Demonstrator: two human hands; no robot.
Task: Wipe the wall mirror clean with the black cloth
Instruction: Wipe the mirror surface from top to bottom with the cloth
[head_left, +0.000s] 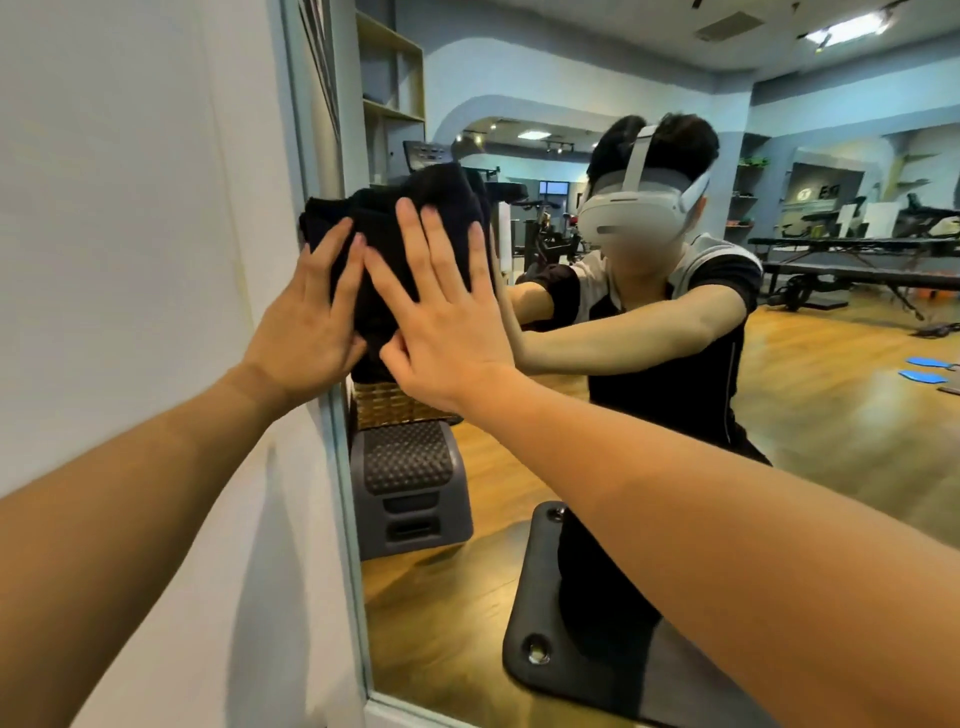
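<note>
black cloth (395, 228) under both flat hands (374, 322)

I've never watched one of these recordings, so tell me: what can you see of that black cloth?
The black cloth is a soft, thick-looking fabric, bunched into folds, not spread flat. It is held against the wall mirror at its left edge, with a corner reaching over the frame toward the white wall. Both hands press it with straight, spread fingers: the left hand on its left part, the right hand on its right. Its reflection shows just behind it.
</note>
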